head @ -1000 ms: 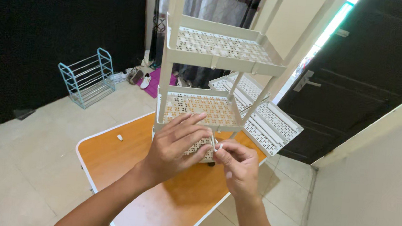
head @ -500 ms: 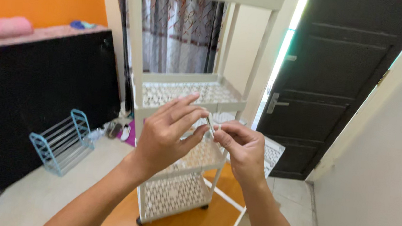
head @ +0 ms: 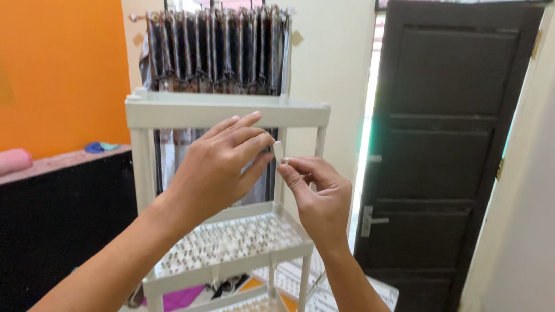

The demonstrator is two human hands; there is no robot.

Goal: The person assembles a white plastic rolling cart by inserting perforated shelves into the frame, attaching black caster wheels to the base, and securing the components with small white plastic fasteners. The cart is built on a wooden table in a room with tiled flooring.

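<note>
A white plastic tiered rack point(head: 159, 112) with perforated shelves stands in front of me, its top tier at hand height. My left hand point(head: 219, 167) and my right hand point(head: 317, 197) are raised in front of the rack's top tier. Together they pinch a small white plastic piece point(head: 278, 152) between their fingertips. A lower perforated shelf point(head: 232, 240) lies below my hands.
A dark door point(head: 440, 158) with a metal handle stands at the right. Behind the rack hangs a dark patterned curtain point(head: 213, 48). An orange wall point(head: 36, 51) and a black counter point(head: 20, 219) with a pink roll are at the left. A spare white shelf panel point(head: 345, 298) leans below.
The view has tilted up from the table and lower shelves to the rack's top tier. Both hands rose with the small white piece and stay pinched together.
</note>
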